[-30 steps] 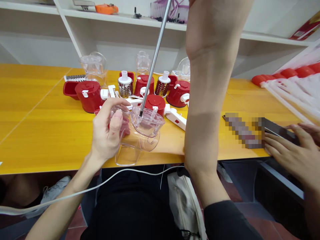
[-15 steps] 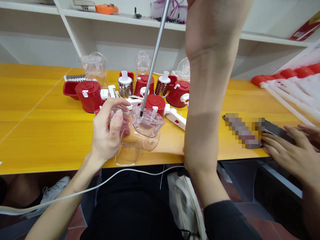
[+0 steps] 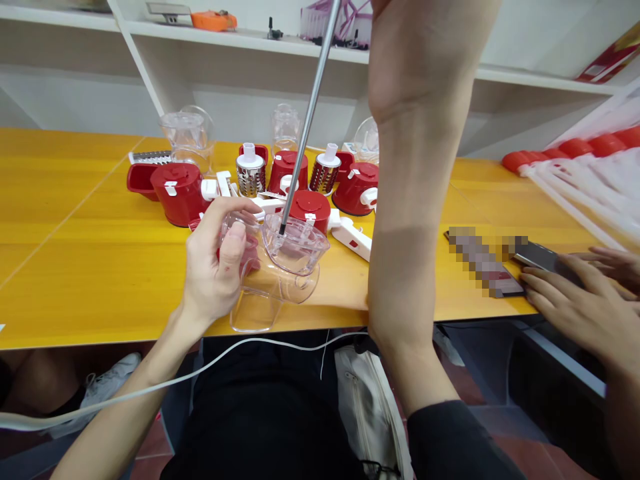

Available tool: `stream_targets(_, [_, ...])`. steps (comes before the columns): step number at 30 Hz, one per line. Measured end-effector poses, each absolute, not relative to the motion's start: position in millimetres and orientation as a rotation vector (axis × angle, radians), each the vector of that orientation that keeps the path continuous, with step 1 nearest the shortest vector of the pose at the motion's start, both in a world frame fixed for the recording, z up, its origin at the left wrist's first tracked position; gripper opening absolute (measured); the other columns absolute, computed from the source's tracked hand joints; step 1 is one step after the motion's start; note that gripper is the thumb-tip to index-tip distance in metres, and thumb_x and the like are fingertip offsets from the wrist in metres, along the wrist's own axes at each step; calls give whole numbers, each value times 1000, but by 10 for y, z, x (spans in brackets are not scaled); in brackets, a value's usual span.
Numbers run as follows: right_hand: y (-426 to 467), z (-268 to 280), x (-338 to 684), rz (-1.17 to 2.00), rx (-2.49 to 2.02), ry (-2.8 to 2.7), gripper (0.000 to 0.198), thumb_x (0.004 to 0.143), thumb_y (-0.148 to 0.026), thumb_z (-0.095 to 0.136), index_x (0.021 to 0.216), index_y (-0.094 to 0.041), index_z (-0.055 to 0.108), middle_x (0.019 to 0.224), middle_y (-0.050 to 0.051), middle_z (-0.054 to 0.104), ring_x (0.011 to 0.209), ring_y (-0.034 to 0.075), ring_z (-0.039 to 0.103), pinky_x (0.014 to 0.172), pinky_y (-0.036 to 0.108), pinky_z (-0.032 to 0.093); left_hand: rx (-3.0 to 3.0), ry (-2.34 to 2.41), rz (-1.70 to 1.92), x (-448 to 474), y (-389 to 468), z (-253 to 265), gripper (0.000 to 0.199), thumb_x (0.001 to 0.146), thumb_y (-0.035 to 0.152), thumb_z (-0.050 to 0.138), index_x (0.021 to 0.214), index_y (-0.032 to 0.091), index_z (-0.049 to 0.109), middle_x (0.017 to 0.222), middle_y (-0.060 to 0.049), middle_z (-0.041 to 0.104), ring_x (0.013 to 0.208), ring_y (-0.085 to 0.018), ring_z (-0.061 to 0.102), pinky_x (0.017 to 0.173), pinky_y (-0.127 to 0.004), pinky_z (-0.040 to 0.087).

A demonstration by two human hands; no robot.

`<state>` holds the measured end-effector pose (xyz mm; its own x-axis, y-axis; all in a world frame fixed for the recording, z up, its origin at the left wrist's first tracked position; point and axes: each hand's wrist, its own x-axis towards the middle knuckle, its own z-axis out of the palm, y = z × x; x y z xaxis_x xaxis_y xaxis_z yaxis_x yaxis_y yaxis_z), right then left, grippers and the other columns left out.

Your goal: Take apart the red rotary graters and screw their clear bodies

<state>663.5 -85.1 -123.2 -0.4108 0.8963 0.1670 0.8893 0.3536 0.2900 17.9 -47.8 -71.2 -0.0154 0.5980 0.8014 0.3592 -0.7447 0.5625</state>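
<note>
My left hand (image 3: 215, 260) is closed around the left side of a clear plastic grater housing (image 3: 295, 283), thumb toward me, steadying it near the table's front edge. The long metal shaft of a screwdriver (image 3: 310, 110) slants down into the housing's open hopper, its dark tip resting inside. Above, at the top edge, my right hand (image 3: 425, 60) is at the upper end of that shaft; its fingers and the screwdriver's handle are out of frame. Behind the housing is a red grater base (image 3: 310, 207) with a white crank handle (image 3: 351, 239).
More red bases (image 3: 179, 193), metal grater drums (image 3: 251, 175) and clear housings (image 3: 185, 137) stand toward the back. Shelves (image 3: 250, 37) rise behind. On the right are a phone (image 3: 510, 283) and another person's hands (image 3: 590, 313). A white cable (image 3: 240, 343) crosses before me.
My hands, the screwdriver and the housing have hardly moved. The other person's hand on the right has shifted slightly, showing more of the dark object under it.
</note>
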Motion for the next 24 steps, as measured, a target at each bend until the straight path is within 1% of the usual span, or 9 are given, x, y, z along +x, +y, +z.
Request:
stream_targets(3, [-852,-1106,6424,1146,1129,2606,48,95,-28,25,80,-10,67,116,4,62,124,8,48,143,48,22,2072,1019,1845,175,-476,-705,30,104,48,51,111,27,72,90,-5,69,73,-20,66,57,-35,49])
stream_targets(5, [-857,-1007,6266,1390,891,2579,46,93,-22,27,77,-8,68,114,4,62,123,9,48,139,51,28,2079,1014,1853,175,-475,-703,30,104,48,51,110,26,72,89,-5,69,74,-19,66,58,-34,49])
stream_targets(7, [-863,-923,6134,1425,855,2592,44,93,-21,29,76,-8,68,113,4,63,122,9,48,138,52,31,2081,1014,1852,175,-472,-705,30,104,47,51,110,26,72,89,-5,69,75,-19,67,60,-34,50])
stream_targets(11, [-865,-826,5990,1404,833,2640,44,95,-22,31,76,-9,68,108,3,63,119,7,48,142,52,27,2082,1011,1846,171,-468,-712,30,104,47,51,110,25,71,90,-5,69,76,-18,67,61,-34,50])
stream_targets(14, [-872,-814,5970,1415,830,2646,40,94,-20,35,74,-9,68,104,3,63,116,6,48,142,53,27,2082,1013,1844,168,-470,-714,30,104,47,51,111,26,71,92,-5,70,76,-18,67,61,-34,50])
stream_targets(19, [-895,-882,6082,1417,851,2603,43,94,-20,30,84,-8,70,112,4,62,119,8,49,134,57,34,2079,1029,1836,163,-474,-708,30,104,48,51,110,26,71,92,-6,70,74,-19,66,56,-34,49])
stream_targets(21, [-893,-910,6139,1405,853,2612,41,94,-19,31,89,-6,70,116,4,62,127,9,48,133,59,35,2087,1031,1833,165,-475,-705,30,104,48,51,111,27,71,92,-6,70,74,-20,66,56,-35,50])
stream_targets(22, [-890,-919,6162,1399,848,2624,39,94,-18,33,91,-5,69,117,5,62,137,11,45,133,60,33,2090,1031,1834,167,-475,-703,30,104,48,50,111,27,71,92,-6,70,74,-20,66,57,-35,50])
stream_targets(24, [-881,-925,6193,1389,820,2657,37,93,-16,35,93,-4,69,118,7,62,159,12,29,138,60,28,2098,1030,1837,172,-476,-702,30,105,47,50,111,27,71,92,-6,70,74,-20,66,58,-36,50])
